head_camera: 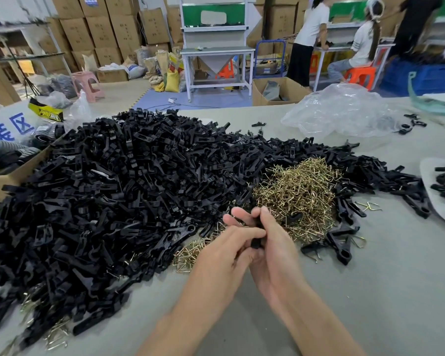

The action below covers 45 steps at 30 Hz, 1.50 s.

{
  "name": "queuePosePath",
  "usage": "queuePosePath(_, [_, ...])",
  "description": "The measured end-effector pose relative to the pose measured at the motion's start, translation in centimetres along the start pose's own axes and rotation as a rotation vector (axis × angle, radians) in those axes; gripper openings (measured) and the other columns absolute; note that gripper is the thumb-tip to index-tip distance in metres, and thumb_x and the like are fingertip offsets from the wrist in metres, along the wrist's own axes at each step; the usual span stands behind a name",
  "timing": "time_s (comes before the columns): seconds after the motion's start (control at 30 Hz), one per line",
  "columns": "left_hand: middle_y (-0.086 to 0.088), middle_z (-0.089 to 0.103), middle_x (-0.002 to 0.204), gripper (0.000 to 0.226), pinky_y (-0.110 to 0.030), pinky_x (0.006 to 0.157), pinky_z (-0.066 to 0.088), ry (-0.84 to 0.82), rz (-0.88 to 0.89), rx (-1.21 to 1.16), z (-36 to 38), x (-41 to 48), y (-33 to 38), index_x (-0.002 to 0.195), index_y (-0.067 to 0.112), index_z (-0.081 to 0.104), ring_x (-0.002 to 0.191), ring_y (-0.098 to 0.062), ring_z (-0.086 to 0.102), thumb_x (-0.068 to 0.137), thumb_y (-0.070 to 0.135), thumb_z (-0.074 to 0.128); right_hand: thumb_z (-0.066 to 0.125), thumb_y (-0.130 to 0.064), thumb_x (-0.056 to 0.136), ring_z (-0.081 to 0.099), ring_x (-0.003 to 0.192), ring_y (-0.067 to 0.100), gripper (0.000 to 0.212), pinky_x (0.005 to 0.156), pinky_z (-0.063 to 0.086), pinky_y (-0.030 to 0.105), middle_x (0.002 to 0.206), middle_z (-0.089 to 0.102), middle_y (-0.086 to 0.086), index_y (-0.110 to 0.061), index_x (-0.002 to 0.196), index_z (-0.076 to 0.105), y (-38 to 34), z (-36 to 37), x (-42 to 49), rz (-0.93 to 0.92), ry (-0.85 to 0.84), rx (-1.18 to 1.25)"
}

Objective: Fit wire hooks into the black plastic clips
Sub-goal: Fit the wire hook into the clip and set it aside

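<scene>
My left hand [231,246] and my right hand [272,242] meet in front of me over the grey table [383,291]. Between them they grip one black plastic clip [257,241], mostly hidden by the fingers. Whether a wire hook sits in it cannot be seen. A huge heap of black plastic clips [113,201] spreads across the left and middle of the table. A mound of brass-coloured wire hooks [298,196] lies just beyond my hands. A smaller scatter of hooks [190,253] lies to the left of my left hand.
A cardboard box [13,176] stands at the left edge. Crumpled clear plastic [342,111] lies at the back right. A pale tray [437,194] with more clips sits at the right edge. People work at benches beyond the table.
</scene>
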<state>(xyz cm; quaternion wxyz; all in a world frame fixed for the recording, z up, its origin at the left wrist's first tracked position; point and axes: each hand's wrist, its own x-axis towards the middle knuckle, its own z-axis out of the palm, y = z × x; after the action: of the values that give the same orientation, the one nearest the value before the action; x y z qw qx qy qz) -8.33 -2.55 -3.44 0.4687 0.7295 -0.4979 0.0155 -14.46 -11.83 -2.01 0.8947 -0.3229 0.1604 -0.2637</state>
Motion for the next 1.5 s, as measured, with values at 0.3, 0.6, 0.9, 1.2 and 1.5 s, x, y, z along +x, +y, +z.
queuePosePath(0.3, [0.021,0.051,0.117,0.024,-0.036,0.075,0.055,-0.056,0.082,0.143,-0.4,-0.1,-0.4,0.114,0.04,0.05,0.1,-0.002,0.059,0.09,0.043,0.045,0.044,-0.03,0.106,0.072,0.104,0.024,0.026,0.077,0.058,0.033,0.114,0.075,0.013,-0.014,0.094,0.061,-0.2,0.1,0.1,0.186,0.041,-0.005])
queuePosePath(0.6, [0.016,0.049,0.116,0.02,-0.038,0.067,0.056,-0.069,0.061,0.173,0.6,-0.4,-1.0,0.109,0.034,0.05,0.089,-0.013,0.064,0.093,0.029,0.039,0.042,-0.024,0.107,0.068,0.115,0.025,0.026,0.111,0.04,0.047,0.113,0.075,0.011,-0.014,0.088,0.058,0.4,0.4,0.4,0.143,0.118,-0.07])
queuePosePath(0.9, [0.016,0.047,0.112,0.031,-0.039,0.066,0.057,-0.026,0.059,0.206,1.1,-0.4,-1.1,0.11,0.032,0.047,0.088,-0.011,0.062,0.09,0.011,0.056,0.042,-0.023,0.107,0.074,0.102,0.02,0.023,0.107,0.04,0.04,0.114,0.076,0.009,-0.015,0.092,0.057,0.6,0.4,0.6,0.127,0.123,-0.047])
queuePosePath(1.2, [0.015,0.046,0.109,0.019,-0.037,0.064,0.056,-0.006,0.05,0.219,1.3,-0.3,-1.0,0.106,0.031,0.046,0.085,-0.012,0.061,0.089,0.021,0.046,0.043,-0.021,0.106,0.072,0.107,0.021,0.024,0.088,0.045,0.033,0.113,0.076,0.008,-0.016,0.087,0.057,1.0,0.3,0.7,0.127,0.144,-0.069])
queuePosePath(1.5, [0.015,0.063,0.1,0.02,-0.021,0.073,0.05,0.054,-0.145,-0.027,0.8,0.5,-0.4,0.094,0.043,0.053,0.086,-0.001,0.063,0.093,0.022,0.053,0.043,-0.025,0.107,0.067,0.105,0.023,0.023,0.072,0.054,0.024,0.115,0.074,0.015,-0.015,0.092,0.056,1.0,0.4,0.5,0.14,0.137,0.142])
